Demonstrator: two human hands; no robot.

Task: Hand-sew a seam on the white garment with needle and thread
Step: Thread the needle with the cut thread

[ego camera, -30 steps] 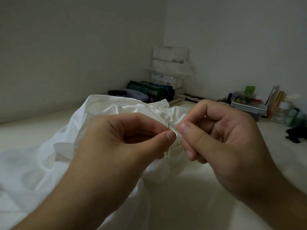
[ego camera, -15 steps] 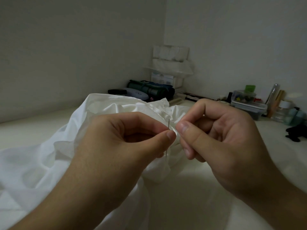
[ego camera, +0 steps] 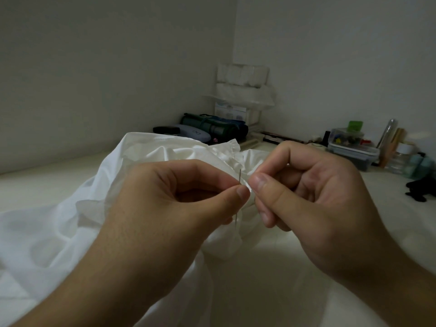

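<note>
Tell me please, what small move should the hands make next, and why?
Probably the left hand should draw the needle on through the white garment. The needle stands nearly upright in the fold, pinched by that hand, while the right hand pinches the fabric beside it.

This is looking like a room in a home: plain white walls (ego camera: pixel 106 67) are meeting in a corner over a pale surface (ego camera: pixel 283 267). Household clutter is sitting there, a glasses case (ego camera: pixel 195 134), a rolled green bag (ego camera: pixel 212 127) and clear plastic boxes (ego camera: pixel 351 149) of small bits.

Needle (ego camera: pixel 239 178) upright between both hands, garment (ego camera: pixel 59 220) behind
</note>
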